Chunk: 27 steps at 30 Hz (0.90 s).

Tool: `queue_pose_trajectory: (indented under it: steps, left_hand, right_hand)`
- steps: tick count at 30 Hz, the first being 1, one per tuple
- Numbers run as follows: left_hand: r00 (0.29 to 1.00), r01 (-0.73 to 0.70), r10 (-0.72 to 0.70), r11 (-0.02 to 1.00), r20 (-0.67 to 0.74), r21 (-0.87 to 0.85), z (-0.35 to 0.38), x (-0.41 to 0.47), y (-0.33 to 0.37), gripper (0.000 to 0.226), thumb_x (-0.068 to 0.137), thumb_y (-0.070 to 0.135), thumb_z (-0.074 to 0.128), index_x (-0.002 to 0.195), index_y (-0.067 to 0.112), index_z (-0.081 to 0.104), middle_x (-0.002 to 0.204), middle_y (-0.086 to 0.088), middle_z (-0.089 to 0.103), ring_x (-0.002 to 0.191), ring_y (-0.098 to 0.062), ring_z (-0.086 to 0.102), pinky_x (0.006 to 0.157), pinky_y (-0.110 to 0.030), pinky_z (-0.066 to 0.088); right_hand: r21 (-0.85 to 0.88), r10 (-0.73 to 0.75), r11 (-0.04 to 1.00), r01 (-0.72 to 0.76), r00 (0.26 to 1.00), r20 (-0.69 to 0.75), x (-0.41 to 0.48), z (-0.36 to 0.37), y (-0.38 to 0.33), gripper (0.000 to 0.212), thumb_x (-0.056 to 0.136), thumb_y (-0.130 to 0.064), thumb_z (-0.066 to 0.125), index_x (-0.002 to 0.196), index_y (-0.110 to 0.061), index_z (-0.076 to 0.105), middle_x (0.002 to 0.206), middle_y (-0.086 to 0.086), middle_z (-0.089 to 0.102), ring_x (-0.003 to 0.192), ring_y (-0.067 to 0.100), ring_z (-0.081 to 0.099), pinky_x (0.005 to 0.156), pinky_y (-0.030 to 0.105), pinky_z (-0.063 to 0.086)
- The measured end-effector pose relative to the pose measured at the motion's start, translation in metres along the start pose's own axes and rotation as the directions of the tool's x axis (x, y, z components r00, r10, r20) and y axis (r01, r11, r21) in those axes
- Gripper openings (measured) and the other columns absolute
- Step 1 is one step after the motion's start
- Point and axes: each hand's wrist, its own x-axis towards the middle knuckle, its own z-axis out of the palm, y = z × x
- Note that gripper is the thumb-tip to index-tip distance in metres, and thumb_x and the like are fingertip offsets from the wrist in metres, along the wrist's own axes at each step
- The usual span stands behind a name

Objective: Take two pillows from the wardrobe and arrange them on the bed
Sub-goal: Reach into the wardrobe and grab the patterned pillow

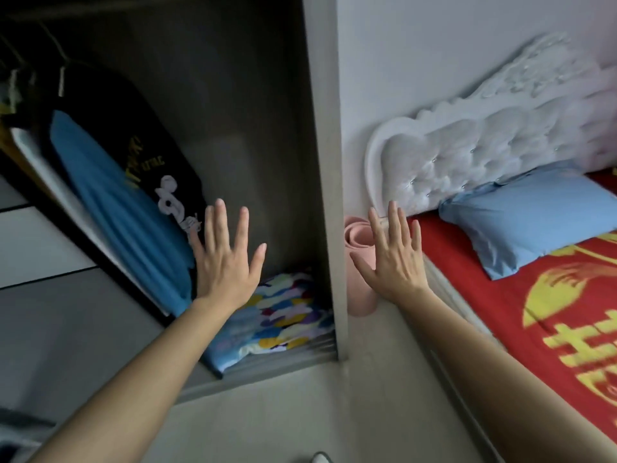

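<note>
A pillow with a multicoloured patchy cover (283,315) lies on the floor of the open wardrobe (320,162). A light blue pillow (531,222) rests on the bed (484,295) against the white tufted headboard (467,152). My left hand (227,262) is stretched out in front of the wardrobe opening, above the patterned pillow, fingers spread and holding nothing. My right hand (394,259) is held up to the right of the wardrobe's side panel, fingers apart and empty.
Hanging clothes, a blue garment (123,208) and a black printed one (140,138), fill the wardrobe's left side. A pink rolled mat (359,262) stands between wardrobe and bed. The bed has a red cover with yellow print (567,329). The floor (283,412) is pale.
</note>
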Motion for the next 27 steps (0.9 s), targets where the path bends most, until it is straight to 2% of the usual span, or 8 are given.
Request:
queue_pose_trajectory:
  steps: [4,9,15,18,23,27]
  left_hand:
    - [0.999,0.027,-0.028,1.000,0.034,0.015,-0.009,-0.021,-0.042,0.072,0.096,0.055,0.029,0.155,0.018,0.011,0.162,-0.020,0.001,0.149,-0.038,0.004,0.114,-0.066,0.015]
    - [0.997,0.041,-0.041,0.999,0.062,0.005,-0.004,-0.030,-0.099,0.073,0.097,0.053,0.038,0.155,0.016,0.012,0.162,-0.021,0.002,0.149,-0.039,0.006,0.114,-0.067,0.014]
    - [0.996,-0.011,0.012,1.000,0.085,-0.003,0.017,-0.033,-0.182,0.073,0.097,0.056,0.026,0.155,0.017,0.009,0.163,-0.019,-0.003,0.150,-0.036,0.001,0.114,-0.067,0.016]
    - [0.995,-0.014,0.017,1.000,0.103,-0.027,0.035,-0.031,-0.214,0.073,0.096,0.057,0.025,0.156,0.018,0.006,0.163,-0.018,-0.005,0.150,-0.037,0.002,0.114,-0.067,0.018]
    - [0.985,-0.022,0.034,0.997,0.166,-0.074,0.076,-0.027,-0.231,0.072,0.097,0.057,0.025,0.155,0.018,0.007,0.162,-0.020,-0.003,0.149,-0.038,0.004,0.114,-0.067,0.018]
    - [0.977,-0.021,0.041,0.995,0.207,-0.098,0.118,-0.016,-0.221,0.073,0.097,0.055,0.035,0.155,0.017,0.012,0.162,-0.021,0.001,0.149,-0.038,0.006,0.113,-0.067,0.018]
  right_hand:
    - [-0.038,-0.024,0.999,0.026,0.998,0.056,-0.011,0.000,-0.037,0.090,0.091,-0.064,0.043,0.159,-0.023,0.001,0.165,0.020,0.002,0.152,0.038,0.009,0.121,0.058,0.013]
    - [-0.080,-0.029,0.996,0.034,0.998,0.059,0.000,0.006,-0.088,0.090,0.090,-0.066,0.038,0.159,-0.024,-0.002,0.166,0.019,0.000,0.153,0.037,0.005,0.122,0.055,0.010]
    - [-0.102,0.038,0.994,-0.029,0.996,0.082,0.024,0.036,-0.168,0.090,0.092,-0.064,0.042,0.158,-0.025,-0.005,0.165,0.019,-0.002,0.153,0.037,0.004,0.123,0.056,0.011]
    - [-0.081,0.025,0.997,-0.015,0.993,0.115,0.027,0.058,-0.211,0.091,0.091,-0.061,0.046,0.158,-0.024,-0.002,0.165,0.019,-0.002,0.152,0.038,0.007,0.121,0.054,0.006]
    - [-0.082,-0.060,0.994,0.079,0.976,0.208,0.024,0.098,-0.244,0.088,0.092,-0.065,0.039,0.159,-0.024,-0.002,0.166,0.018,-0.002,0.152,0.037,0.007,0.122,0.053,0.009]
    - [-0.066,-0.032,0.997,0.046,0.979,0.201,0.033,0.136,-0.227,0.088,0.089,-0.061,0.046,0.159,-0.019,0.012,0.164,0.023,0.008,0.150,0.041,0.017,0.120,0.056,0.017]
